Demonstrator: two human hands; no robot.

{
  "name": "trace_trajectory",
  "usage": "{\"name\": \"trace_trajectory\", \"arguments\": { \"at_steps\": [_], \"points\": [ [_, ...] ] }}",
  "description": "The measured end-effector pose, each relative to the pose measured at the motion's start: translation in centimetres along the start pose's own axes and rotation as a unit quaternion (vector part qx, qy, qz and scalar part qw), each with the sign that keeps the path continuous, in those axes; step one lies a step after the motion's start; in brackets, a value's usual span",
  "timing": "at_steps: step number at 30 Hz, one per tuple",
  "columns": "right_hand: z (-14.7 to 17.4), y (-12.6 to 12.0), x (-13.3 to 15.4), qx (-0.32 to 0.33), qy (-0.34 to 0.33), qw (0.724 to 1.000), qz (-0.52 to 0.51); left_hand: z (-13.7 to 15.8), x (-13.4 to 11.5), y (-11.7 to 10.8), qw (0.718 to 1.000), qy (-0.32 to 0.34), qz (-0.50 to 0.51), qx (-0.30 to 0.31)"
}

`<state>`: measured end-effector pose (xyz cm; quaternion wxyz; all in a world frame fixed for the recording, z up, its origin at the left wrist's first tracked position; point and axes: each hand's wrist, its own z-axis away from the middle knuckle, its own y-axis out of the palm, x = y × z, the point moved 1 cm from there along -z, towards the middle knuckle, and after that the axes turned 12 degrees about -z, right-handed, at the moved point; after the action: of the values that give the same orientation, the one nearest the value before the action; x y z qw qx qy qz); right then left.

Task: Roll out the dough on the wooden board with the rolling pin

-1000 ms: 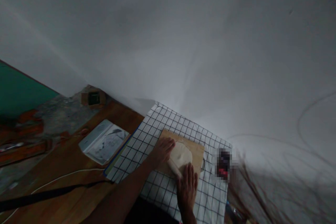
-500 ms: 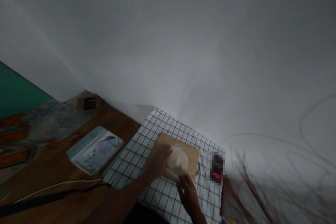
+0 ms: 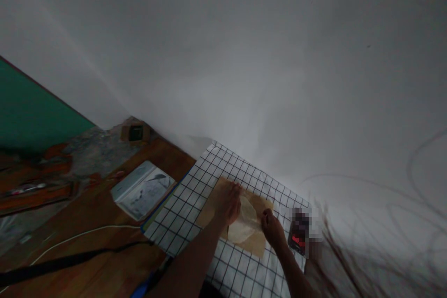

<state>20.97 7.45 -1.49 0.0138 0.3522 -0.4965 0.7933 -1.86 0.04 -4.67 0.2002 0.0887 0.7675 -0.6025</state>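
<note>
A flattened piece of pale dough lies on a wooden board. Across the dough runs a pale rolling pin, blurred and close to the dough in colour. My left hand is over the pin's left end, its fingers partly bent and their grip partly hidden. My right hand is closed round the right end, near the board's right edge. Both forearms reach in from below.
A black-and-white checked cloth covers the table under the board. At its right lies a dark and red item, pixelated. Left of the table are a grey-white flat case, a cable and a small box. A white wall rises behind.
My hands and the rolling pin have moved away from the board's near edge, up over the middle of the dough. The view has shifted slightly, so the surroundings appear further right.
</note>
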Motion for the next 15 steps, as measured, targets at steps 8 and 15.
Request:
{"name": "trace_trajectory", "arguments": {
  "at_steps": [8, 15],
  "points": [
    [-0.6, 1.8, -2.2, -0.166, -0.103, 0.977, 0.089, -1.2, 0.0, 0.0, 0.996, 0.039, -0.06, 0.061],
    [4.7, 5.2, -1.2, -0.199, -0.058, 0.977, 0.043, -1.4, -0.6, -1.1, 0.978, 0.124, -0.12, 0.119]
  ]
}}
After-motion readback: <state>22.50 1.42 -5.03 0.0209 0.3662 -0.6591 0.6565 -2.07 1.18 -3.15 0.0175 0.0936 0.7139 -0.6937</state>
